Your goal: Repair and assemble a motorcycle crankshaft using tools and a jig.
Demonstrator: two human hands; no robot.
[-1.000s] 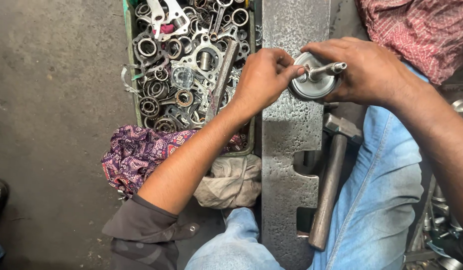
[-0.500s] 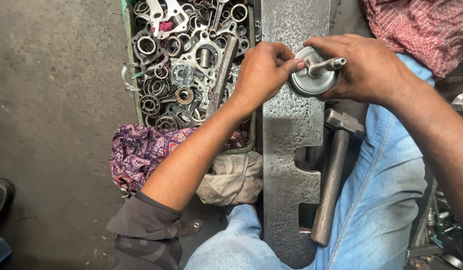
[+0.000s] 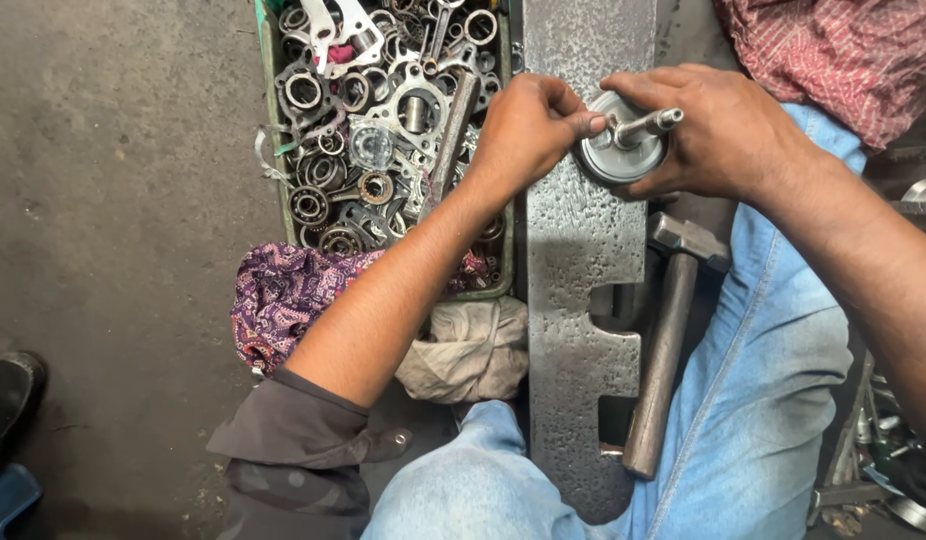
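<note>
Hands [image 3: 528, 125] clasping shafted metal disc [image 3: 619, 150]

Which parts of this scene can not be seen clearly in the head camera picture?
- Round metal part with shaft: its right side lies under the right hand.
- Left hand: its fingertips curl out of sight at the part's edge.
- Tray of bearings: cut off by the top edge.
- Hammer: its head is partly hidden by the right wrist.
</note>
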